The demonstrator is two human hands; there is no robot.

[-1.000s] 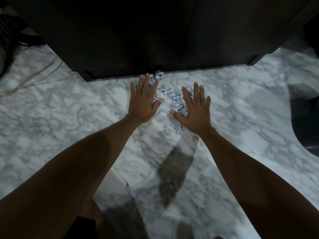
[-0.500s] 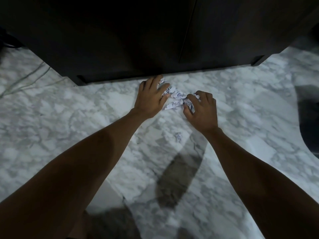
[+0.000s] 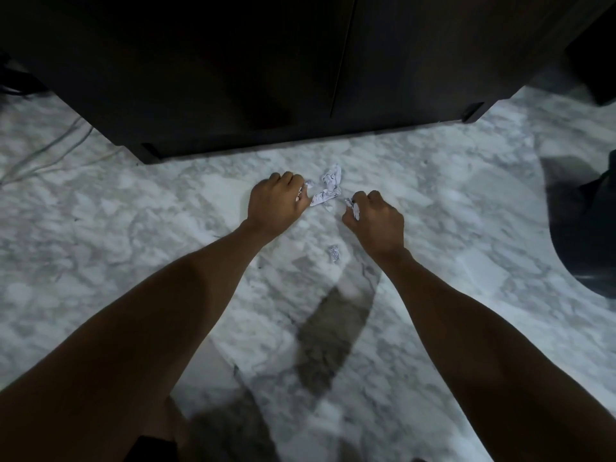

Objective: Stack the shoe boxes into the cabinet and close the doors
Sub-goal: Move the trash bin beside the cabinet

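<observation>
A dark cabinet (image 3: pixel 300 78) with its two doors closed fills the top of the head view; no shoe box is in sight. On the marble floor (image 3: pixel 133 228) just in front of it lie crumpled white paper scraps (image 3: pixel 328 188). My left hand (image 3: pixel 276 205) is curled into a fist gripping part of that paper at its left end. My right hand (image 3: pixel 375 221) is also fisted, with a small wad of paper poking out between its fingers. One tiny scrap (image 3: pixel 333 253) lies loose on the floor between my wrists.
Thin cables (image 3: pixel 50 151) run over the floor at the left beside the cabinet. A dark rounded object (image 3: pixel 586 228) sits at the right edge. A dark shadow falls on the marble between my forearms.
My hands went from flat and spread over the paper to curled fists clutching it, and they have drawn slightly apart and back from the cabinet.
</observation>
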